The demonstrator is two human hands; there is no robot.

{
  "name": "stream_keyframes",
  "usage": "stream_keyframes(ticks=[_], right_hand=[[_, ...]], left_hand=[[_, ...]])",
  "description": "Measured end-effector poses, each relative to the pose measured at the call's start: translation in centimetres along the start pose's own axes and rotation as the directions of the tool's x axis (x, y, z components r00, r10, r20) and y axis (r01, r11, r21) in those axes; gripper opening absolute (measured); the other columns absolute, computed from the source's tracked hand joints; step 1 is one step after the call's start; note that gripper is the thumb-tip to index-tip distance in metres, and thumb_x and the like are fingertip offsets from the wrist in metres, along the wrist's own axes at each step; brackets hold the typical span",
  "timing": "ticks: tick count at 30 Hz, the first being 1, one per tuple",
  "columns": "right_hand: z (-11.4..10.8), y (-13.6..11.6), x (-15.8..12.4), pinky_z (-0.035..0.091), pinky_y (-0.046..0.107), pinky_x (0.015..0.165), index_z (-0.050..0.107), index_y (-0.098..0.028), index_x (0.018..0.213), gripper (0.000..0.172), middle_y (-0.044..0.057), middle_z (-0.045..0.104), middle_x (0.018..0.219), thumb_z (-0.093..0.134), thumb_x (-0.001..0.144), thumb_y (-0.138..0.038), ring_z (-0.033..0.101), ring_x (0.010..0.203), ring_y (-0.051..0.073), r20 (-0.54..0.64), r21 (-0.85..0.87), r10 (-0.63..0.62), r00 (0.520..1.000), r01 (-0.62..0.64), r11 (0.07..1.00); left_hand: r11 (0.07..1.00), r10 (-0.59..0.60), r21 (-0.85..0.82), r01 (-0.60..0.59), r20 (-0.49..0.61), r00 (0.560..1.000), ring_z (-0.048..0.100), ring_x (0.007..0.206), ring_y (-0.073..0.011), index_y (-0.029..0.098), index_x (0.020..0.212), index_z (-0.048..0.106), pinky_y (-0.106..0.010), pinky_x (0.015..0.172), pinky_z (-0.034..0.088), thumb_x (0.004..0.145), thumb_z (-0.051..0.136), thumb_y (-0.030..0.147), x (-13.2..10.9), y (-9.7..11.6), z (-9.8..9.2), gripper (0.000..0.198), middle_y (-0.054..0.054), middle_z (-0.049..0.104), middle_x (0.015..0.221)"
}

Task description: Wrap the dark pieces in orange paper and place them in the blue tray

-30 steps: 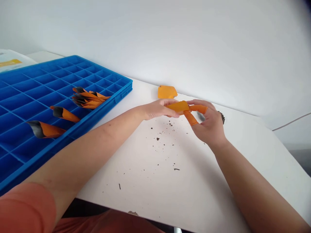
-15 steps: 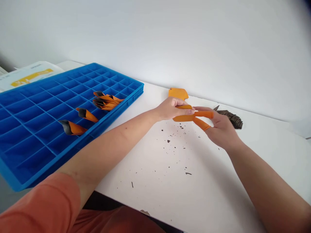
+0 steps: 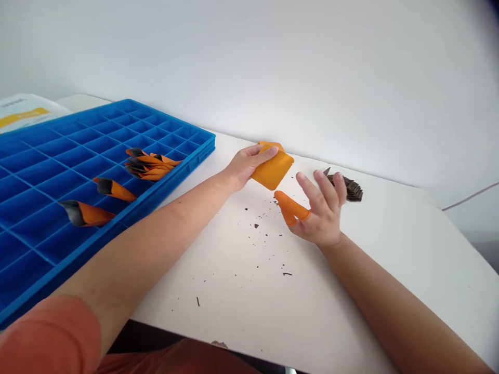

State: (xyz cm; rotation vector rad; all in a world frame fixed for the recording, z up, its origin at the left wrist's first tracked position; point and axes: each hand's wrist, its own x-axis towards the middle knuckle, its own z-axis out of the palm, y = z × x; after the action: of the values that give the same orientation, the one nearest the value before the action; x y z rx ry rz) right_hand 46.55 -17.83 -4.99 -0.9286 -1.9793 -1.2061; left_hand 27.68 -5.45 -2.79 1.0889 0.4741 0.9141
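My left hand (image 3: 249,163) pinches an orange sheet (image 3: 273,169) by its upper left edge, thumb on top. Behind it, another orange piece (image 3: 268,144) lies on the table near the wall, mostly covered. My right hand (image 3: 314,210) is just right of the held sheet and does not touch it. Orange covers are on its thumb and index finger, whose tips are close together, while the other fingers spread upward. Whether anything thin is between those two tips cannot be made out. Beyond that hand sits a pile of dark ridged strips (image 3: 349,188).
A blue divided tray (image 3: 156,208) fills the left, with rolled orange-and-black pieces (image 3: 152,165) in some compartments. A white and yellow package (image 3: 27,111) lies behind it. Dark crumbs (image 3: 256,226) are scattered over the white table (image 3: 249,311). A wall rises behind.
My hands have separated. The left turned the orange sheet so its flat face shows, and the right drew back toward me with its fingers spreading. The view has shifted to the right.
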Motion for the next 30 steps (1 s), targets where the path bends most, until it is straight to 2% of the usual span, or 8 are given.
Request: stream_keyframes(ticks=[3, 7, 10, 13, 15, 17, 23, 30], right_hand=[[0.1, -0.3, -0.7, 0.025, 0.058, 0.126, 0.072, -0.043, 0.106, 0.021, -0.006, 0.068, 0.137, 0.077, 0.085, -0.044, 0.049, 0.145, 0.029, 0.139, 0.004, 0.092, 0.986, -0.094, 0.996], [0.3, -0.4, -1.6, 0.022, 0.062, 0.125, 0.073, -0.044, 0.107, 0.021, -0.004, 0.069, 0.135, 0.073, 0.087, -0.051, 0.049, 0.144, 0.032, 0.342, 0.035, 0.236, 0.91, -0.263, 0.964], [0.6, -0.4, -1.7, 0.024, 0.064, 0.123, 0.07, -0.047, 0.118, 0.03, -0.004, 0.066, 0.14, 0.071, 0.088, -0.049, 0.047, 0.146, 0.033, 0.313, 0.033, 0.249, 0.916, -0.272, 0.962], [0.8, -0.3, -1.3, 0.035, 0.06, 0.117, 0.053, -0.044, 0.145, 0.058, 0.003, 0.062, 0.147, 0.07, 0.09, -0.046, 0.052, 0.142, 0.035, 0.192, 0.035, 0.285, 0.939, -0.297, 0.954], [0.7, -0.2, -1.0, 0.043, 0.054, 0.108, 0.032, -0.034, 0.161, 0.08, 0.011, 0.061, 0.148, 0.069, 0.091, -0.045, 0.06, 0.132, 0.034, 0.157, 0.059, 0.362, 0.919, -0.374, 0.926], [0.7, -0.1, -0.8, 0.047, 0.051, 0.101, 0.024, -0.028, 0.164, 0.086, 0.014, 0.066, 0.141, 0.068, 0.093, -0.044, 0.066, 0.118, 0.031, 0.171, 0.093, 0.431, 0.886, -0.45, 0.888], [0.8, 0.2, -0.9, 0.052, 0.043, 0.092, 0.067, -0.028, 0.127, 0.031, 0.004, 0.08, 0.104, 0.066, 0.096, -0.026, 0.072, 0.099, 0.024, 0.087, 0.167, 0.465, 0.881, -0.473, 0.865], [1.1, 0.6, -1.4, 0.058, 0.048, 0.091, 0.077, -0.03, 0.108, 0.019, 0.002, 0.082, 0.104, 0.066, 0.095, -0.022, 0.074, 0.105, 0.027, -0.009, 0.169, 0.515, 0.857, -0.506, 0.846]], left_hand=[[1.0, 0.018, -0.018, -0.019, -0.045, 0.999, 0.071, 0.102, -0.0238, 0.017, 0.101, 0.074, -0.038, 0.091, 0.053, 0.069, 0.089, 0.061, 0.3, -0.6, -0.6, 0.056, -0.011, 0.078, 0.112], [0.998, 0.049, 0.045, -0.042, -0.155, 0.987, 0.071, 0.096, -0.0214, 0.018, 0.094, 0.072, -0.036, 0.086, 0.053, 0.066, 0.09, 0.062, 0.5, -0.7, -0.9, 0.056, -0.008, 0.077, 0.105], [0.989, 0.068, 0.136, -0.058, -0.075, 0.995, 0.07, 0.091, -0.0201, 0.018, 0.091, 0.072, -0.034, 0.082, 0.052, 0.067, 0.089, 0.062, 0.4, -0.3, -0.6, 0.053, -0.007, 0.077, 0.1], [0.979, 0.074, 0.187, -0.086, 0.07, 0.995, 0.069, 0.091, -0.019, 0.019, 0.091, 0.073, -0.035, 0.083, 0.051, 0.07, 0.088, 0.059, 0.0, 0.3, 0.2, 0.048, -0.006, 0.076, 0.097], [0.975, 0.067, 0.201, -0.094, 0.136, 0.988, 0.067, 0.089, -0.0177, 0.018, 0.086, 0.072, -0.035, 0.084, 0.051, 0.071, 0.088, 0.058, -0.3, 0.5, 0.8, 0.045, -0.004, 0.074, 0.093], [0.973, 0.06, 0.21, -0.094, 0.165, 0.985, 0.065, 0.087, -0.0162, 0.018, 0.08, 0.07, -0.035, 0.085, 0.05, 0.07, 0.089, 0.057, -0.6, 0.5, 1.3, 0.044, -0.003, 0.071, 0.089], [0.971, 0.031, 0.224, -0.086, 0.239, 0.971, 0.064, 0.087, -0.0156, 0.017, 0.08, 0.073, -0.039, 0.088, 0.051, 0.069, 0.09, 0.053, -0.8, -0.2, 1.8, 0.041, -0.003, 0.07, 0.087], [0.882, 0.147, 0.39, -0.264, 0.303, 0.941, 0.067, 0.096, -0.0181, 0.021, 0.081, 0.079, -0.046, 0.104, 0.048, 0.066, 0.093, 0.041, -0.7, -0.7, 1.2, 0.028, -0.004, 0.075, 0.096]])
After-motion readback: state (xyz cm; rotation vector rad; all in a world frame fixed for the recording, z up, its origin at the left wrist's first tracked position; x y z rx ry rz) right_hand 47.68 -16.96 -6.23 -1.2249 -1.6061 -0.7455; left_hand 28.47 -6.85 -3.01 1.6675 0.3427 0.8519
